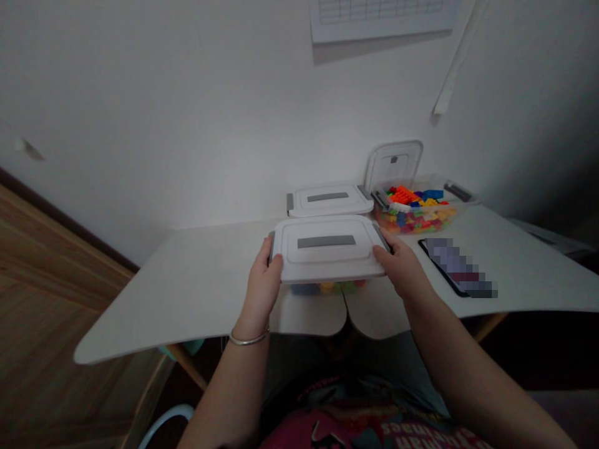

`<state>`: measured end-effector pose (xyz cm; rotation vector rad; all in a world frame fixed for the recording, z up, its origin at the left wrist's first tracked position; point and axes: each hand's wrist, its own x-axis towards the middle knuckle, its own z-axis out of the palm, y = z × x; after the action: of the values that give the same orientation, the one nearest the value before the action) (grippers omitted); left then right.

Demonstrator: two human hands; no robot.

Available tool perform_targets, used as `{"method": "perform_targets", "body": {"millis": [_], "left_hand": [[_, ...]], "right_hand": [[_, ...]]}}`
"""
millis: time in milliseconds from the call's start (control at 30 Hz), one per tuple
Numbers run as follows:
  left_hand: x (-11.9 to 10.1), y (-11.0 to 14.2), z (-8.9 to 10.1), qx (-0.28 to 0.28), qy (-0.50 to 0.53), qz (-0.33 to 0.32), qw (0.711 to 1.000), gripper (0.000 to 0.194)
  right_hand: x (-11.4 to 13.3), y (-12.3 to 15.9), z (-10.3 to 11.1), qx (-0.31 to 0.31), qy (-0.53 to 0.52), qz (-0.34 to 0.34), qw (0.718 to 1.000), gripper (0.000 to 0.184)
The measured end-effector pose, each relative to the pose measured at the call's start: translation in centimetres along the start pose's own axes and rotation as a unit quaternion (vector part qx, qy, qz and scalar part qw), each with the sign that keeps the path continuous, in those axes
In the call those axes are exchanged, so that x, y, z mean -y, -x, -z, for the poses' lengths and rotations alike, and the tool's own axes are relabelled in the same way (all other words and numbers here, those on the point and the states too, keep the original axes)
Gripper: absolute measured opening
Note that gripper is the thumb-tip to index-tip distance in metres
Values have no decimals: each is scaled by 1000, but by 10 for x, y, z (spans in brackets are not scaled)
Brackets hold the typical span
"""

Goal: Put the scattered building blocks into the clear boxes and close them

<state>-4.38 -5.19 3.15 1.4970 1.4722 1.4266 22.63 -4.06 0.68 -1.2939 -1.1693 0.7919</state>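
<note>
Between my two hands is a lidded storage box (327, 259), its white lid facing up with a grey handle strip across the middle. Coloured pieces show through its clear side below the lid. My left hand (266, 274) grips the left end by the grey latch, thumb on the lid. At the opposite end my right hand (397, 259) holds on the same way, its thumb over the lid's edge. Just behind it sits a second white-lidded box (330, 202) with grey latches. Whether the held box touches the table cannot be made out.
An uncovered clear bin (421, 221) of colourful building blocks stands at the back right, a clear-panelled lid (394, 165) leaning on the wall behind it. A phone (456, 268) lies on the white table (187, 280) at right. The table's front edge has a notch near my body.
</note>
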Motion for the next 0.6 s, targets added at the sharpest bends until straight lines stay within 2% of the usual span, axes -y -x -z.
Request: {"method": "perform_targets", "body": {"millis": [100,233,400,500,600], "left_hand": [[1,0,1,-1,-26,-31,999,52],[-1,1,2,6,-73,-46,996,51],[-3,3,4,17,-114,-81,990,51],[5,6,-1,0,-74,-79,994,52],[19,13,-5,-63,2,-50,997,57]], "right_hand": [[11,3,-3,-46,67,36,996,48],[22,4,-7,-43,105,40,993,44],[20,3,-8,-53,84,37,994,41],[12,7,-11,-60,39,29,997,44],[2,16,-15,-55,-4,26,998,52]]}}
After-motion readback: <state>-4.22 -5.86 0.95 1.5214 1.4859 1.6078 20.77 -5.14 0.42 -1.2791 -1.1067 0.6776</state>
